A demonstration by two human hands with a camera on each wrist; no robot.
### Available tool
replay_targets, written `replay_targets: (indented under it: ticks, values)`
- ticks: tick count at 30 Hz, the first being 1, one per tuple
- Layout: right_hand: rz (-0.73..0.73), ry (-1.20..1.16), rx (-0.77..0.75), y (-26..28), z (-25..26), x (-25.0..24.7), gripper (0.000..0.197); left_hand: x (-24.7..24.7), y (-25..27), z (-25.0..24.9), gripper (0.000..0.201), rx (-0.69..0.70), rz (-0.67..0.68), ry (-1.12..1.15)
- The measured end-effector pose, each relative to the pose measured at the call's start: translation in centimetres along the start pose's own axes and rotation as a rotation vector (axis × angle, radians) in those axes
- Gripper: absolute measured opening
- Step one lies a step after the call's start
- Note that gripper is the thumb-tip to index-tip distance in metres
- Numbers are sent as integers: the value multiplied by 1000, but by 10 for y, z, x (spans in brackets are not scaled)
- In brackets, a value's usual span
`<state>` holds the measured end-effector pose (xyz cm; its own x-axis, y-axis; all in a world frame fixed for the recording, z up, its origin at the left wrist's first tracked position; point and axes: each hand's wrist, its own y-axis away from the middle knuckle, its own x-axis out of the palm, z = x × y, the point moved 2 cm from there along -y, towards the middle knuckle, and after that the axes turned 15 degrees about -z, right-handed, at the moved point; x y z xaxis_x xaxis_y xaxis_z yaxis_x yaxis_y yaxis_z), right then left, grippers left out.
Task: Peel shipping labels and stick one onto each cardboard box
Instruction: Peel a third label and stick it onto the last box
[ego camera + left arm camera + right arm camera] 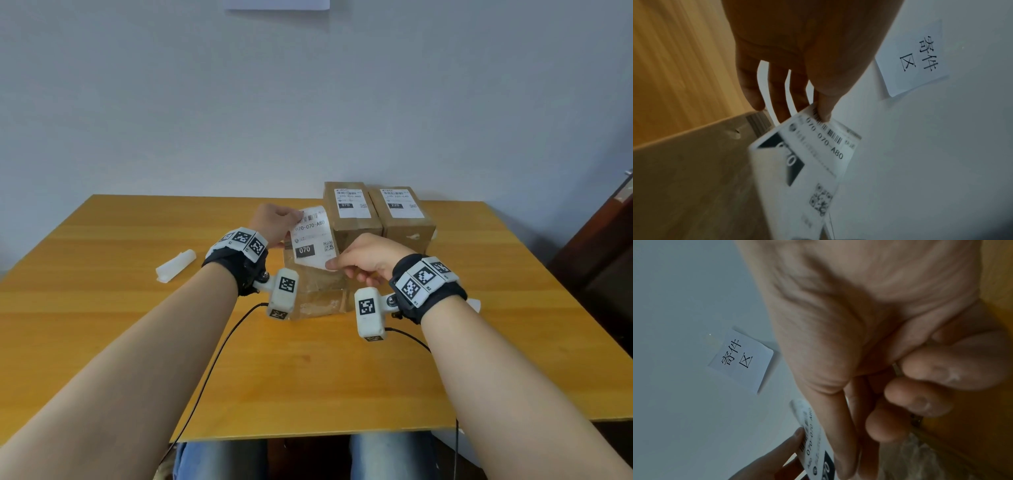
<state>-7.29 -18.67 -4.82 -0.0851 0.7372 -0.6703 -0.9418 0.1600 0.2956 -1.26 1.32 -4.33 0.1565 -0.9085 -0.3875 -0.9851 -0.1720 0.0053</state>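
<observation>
A white shipping label [312,236] printed 070-070-A80 hangs in the air over a bare cardboard box [320,291] near the table's middle. My left hand [277,219] pinches the label's top left corner, thumb on the barcode [823,112]. My right hand [356,262] pinches its lower right corner, the other fingers curled [920,402]. The label [813,162] tilts above the box top [694,178]. Two more boxes stand behind, one [351,212] bearing a 070 label, the other [402,216] a 220 label.
A white crumpled strip of backing paper [175,265] lies on the wooden table [102,308] to the left. A paper sign [914,56] is stuck on the wall behind. A dark cabinet [603,246] stands at the right edge. Cables trail from both wrists.
</observation>
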Motion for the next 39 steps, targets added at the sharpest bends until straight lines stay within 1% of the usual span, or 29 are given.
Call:
replay_targets:
  ticks: [3,4,6,9,15,17,20,23,30,39]
  values:
    - [8,22,10,0,-2,1,33,-2,-9,6,7,3,0,-39]
    - [5,20,15,-1,-3,1,34,-1,-12,8,7,0,8,-61]
    - [5,15,29,-2,-5,1,31,-1,-18,11,8,-1,2,-98]
    - [21,18,40,-4,-6,2,28,0,-24,13,17,-13,-14,-125]
    - [59,19,69,-9,-8,4,25,0,-35,14,13,43,-5,-241]
    - [68,30,72,-10,-8,6,26,-1,-39,16,12,38,1,-264]
    - [59,63,55,-11,-5,7,27,1,-45,22,16,29,17,-288]
    - [33,104,33,-13,-4,7,31,4,-48,27,16,13,19,-304]
    - [17,124,28,-18,-1,10,32,7,-53,27,25,-4,22,-319]
    - [30,138,39,-21,3,9,32,13,-56,30,23,-30,28,-301]
